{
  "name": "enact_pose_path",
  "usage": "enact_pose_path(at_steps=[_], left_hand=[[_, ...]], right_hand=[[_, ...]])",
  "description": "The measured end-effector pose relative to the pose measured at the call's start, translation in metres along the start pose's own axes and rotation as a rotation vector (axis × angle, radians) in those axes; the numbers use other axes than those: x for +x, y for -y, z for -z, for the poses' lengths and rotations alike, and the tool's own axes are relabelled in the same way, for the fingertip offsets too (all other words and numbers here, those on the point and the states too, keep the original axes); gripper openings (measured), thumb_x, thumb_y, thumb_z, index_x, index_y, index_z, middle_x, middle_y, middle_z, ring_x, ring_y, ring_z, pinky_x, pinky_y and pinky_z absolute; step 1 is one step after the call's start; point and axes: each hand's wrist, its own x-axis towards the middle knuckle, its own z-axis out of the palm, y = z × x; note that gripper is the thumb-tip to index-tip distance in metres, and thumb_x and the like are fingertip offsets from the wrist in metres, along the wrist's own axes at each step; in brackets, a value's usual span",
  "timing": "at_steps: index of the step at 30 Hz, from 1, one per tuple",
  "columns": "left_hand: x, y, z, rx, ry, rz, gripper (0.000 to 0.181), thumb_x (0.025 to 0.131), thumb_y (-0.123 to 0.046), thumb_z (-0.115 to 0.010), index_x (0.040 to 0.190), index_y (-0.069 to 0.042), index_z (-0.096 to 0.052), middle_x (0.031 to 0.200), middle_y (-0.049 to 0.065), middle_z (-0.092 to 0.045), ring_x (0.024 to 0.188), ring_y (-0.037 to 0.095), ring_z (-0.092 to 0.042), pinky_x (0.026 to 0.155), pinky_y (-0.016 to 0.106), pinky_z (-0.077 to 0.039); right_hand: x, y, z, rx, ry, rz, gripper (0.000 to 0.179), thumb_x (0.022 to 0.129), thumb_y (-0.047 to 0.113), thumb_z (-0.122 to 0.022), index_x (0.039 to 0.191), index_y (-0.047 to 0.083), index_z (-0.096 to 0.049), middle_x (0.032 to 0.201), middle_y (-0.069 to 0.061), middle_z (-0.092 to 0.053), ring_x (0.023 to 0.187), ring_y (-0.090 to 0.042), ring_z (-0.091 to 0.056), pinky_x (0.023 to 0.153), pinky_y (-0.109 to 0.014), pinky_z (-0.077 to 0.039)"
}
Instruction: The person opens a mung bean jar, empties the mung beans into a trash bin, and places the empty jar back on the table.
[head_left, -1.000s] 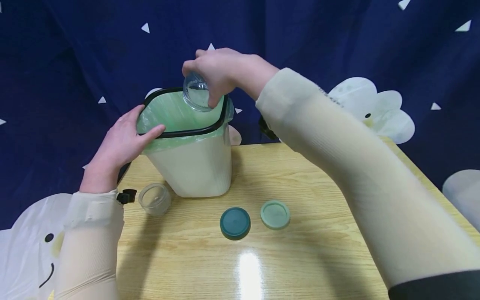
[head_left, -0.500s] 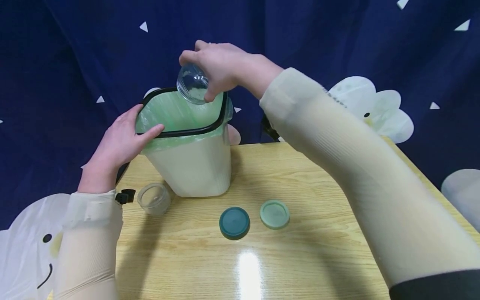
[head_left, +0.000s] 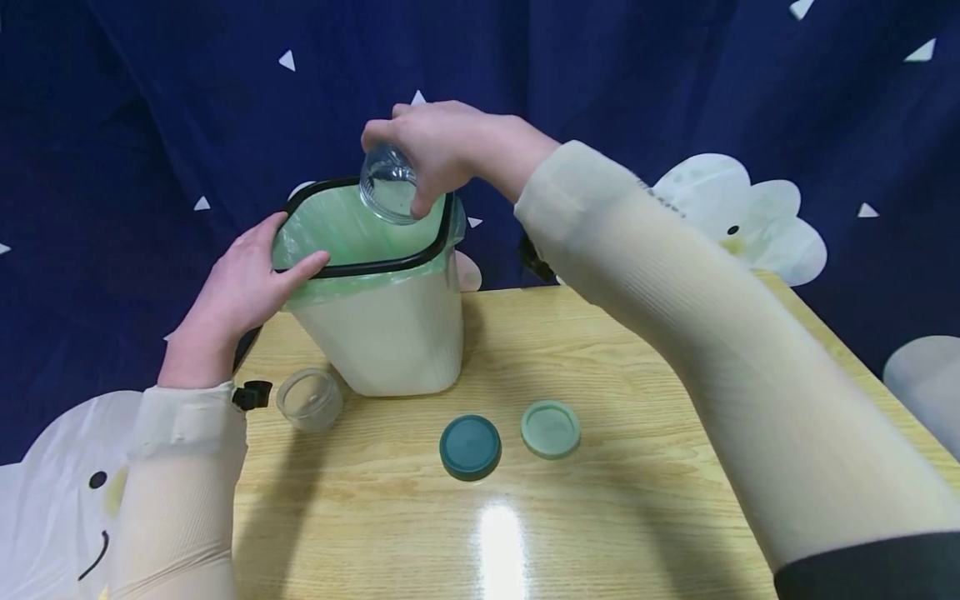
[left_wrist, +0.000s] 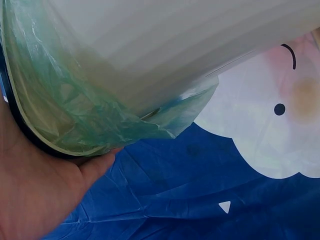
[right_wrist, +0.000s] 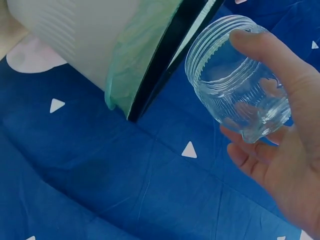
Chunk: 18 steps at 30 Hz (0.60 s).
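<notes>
A cream trash bin (head_left: 382,342), lined with a green bag (head_left: 330,225) under a black rim, stands at the table's back left. My left hand (head_left: 243,283) grips its left rim, thumb over the front edge; the left wrist view shows the palm against the bin's rim and bag (left_wrist: 90,110). Over the bin's mouth my right hand (head_left: 442,146) holds a clear glass jar (head_left: 388,192), tilted mouth-down. In the right wrist view thumb and fingers hold the jar (right_wrist: 235,85) from both sides; I see nothing inside it.
A second clear jar (head_left: 310,400) stands upright left of the bin's base. A dark teal lid (head_left: 470,447) and a pale green lid (head_left: 551,429) lie flat on the wooden table (head_left: 637,467). Behind hangs a dark blue curtain (head_left: 637,75).
My right hand lifted the jar slightly, then lowered it back over the bin's mouth. The left hand keeps its grip on the rim; the lids and second jar stay put.
</notes>
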Motion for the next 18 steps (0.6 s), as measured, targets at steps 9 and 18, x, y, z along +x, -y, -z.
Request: enact_pose_path(at_steps=[9, 18], left_hand=[[0.001, 0.001, 0.001, 0.004, -0.007, -0.002, 0.097, 0.091, -0.066, -0.046, 0.154, -0.002, -0.013, 0.154, 0.027, -0.021, 0.139, 0.045, -0.021, 0.109, 0.061, -0.019], [0.001, 0.002, -0.001, 0.008, -0.012, -0.017, 0.096, 0.091, -0.066, -0.047, 0.154, 0.0, -0.015, 0.154, 0.028, -0.022, 0.139, 0.045, -0.022, 0.109, 0.061, -0.02]], right_hand=[[-0.002, -0.003, 0.002, 0.01, -0.061, -0.004, 0.088, 0.077, 0.037, -0.079, 0.15, 0.025, -0.031, 0.135, -0.011, -0.044, 0.115, -0.026, -0.048, 0.098, -0.043, -0.043], [-0.012, -0.017, 0.005, 0.048, -0.166, -0.027, 0.089, 0.078, 0.045, -0.076, 0.151, 0.027, -0.03, 0.138, -0.006, -0.044, 0.122, -0.022, -0.046, 0.102, -0.039, -0.04]])
